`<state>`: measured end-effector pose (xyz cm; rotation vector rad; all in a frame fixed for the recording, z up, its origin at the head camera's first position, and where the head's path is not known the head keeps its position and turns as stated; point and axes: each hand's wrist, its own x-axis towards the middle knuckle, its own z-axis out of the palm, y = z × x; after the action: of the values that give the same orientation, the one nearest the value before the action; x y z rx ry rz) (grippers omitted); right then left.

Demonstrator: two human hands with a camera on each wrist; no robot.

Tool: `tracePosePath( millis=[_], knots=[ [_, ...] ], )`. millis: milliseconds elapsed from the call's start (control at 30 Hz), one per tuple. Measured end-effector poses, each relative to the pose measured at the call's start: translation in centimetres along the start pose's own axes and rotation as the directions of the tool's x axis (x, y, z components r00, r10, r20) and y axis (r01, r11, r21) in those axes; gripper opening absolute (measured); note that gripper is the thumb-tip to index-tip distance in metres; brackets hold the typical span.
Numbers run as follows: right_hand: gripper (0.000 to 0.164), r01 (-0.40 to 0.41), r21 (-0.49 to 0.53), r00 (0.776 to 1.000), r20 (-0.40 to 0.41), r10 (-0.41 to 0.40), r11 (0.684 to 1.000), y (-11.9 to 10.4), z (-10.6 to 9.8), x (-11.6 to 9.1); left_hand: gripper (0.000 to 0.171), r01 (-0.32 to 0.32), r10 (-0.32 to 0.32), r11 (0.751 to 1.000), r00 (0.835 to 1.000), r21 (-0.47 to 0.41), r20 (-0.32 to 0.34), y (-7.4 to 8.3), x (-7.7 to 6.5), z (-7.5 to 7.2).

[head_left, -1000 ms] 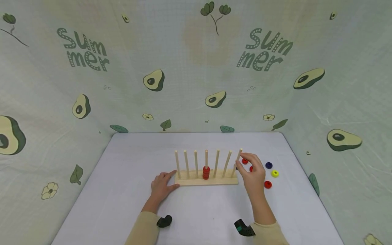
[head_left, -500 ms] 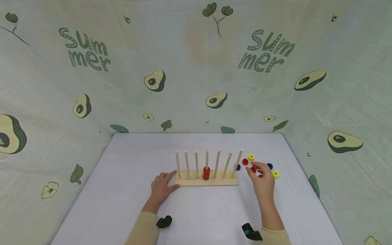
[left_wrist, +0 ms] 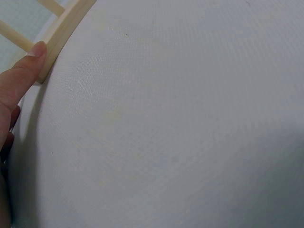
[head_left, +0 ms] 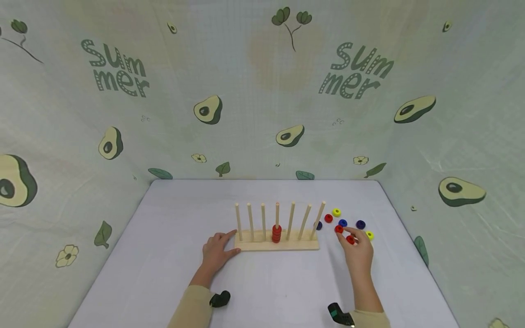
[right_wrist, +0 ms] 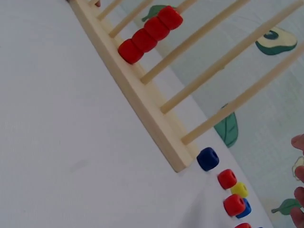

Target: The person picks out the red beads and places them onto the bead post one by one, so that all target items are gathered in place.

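A wooden peg stand with several upright pegs stands mid-table. Several red beads are stacked on its middle peg, seen also as red beads in the right wrist view. My left hand holds the stand's left end, index finger at the back corner and thumb at the front. My right hand hovers over loose beads right of the stand, thumb and index finger parted close to a red bead. Another red bead shows between thumb and palm. Fingertips edge into the right wrist view.
Other loose beads lie around: a dark blue bead by the stand's right end, a red bead, a yellow bead, a blue bead, a dark bead and a yellow bead. Printed cloth walls enclose the table.
My right hand has moved from the rightmost peg out to the right, down over the loose beads. The left hand stays on the stand's end.
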<state>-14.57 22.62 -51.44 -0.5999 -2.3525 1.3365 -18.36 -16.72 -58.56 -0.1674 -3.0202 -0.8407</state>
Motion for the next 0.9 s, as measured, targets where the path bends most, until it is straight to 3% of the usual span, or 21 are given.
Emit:
tracePosePath(
  millis=[267, 900],
  knots=[
    [0.025, 0.005, -0.033, 0.998, -0.069, -0.007, 0.999, 2.0, -0.2, 0.2, 0.065, -0.005, 0.005, 1.000, 1.000, -0.006, -0.013, -0.1, -0.1, 0.3],
    [0.033, -0.107, -0.093, 0.993, -0.061, 0.102, 0.990, 4.6, -0.6, 0.4, 0.065, -0.016, 0.016, 1.000, 1.000, -0.020, -0.025, -0.3, -0.1, 0.2]
  ],
)
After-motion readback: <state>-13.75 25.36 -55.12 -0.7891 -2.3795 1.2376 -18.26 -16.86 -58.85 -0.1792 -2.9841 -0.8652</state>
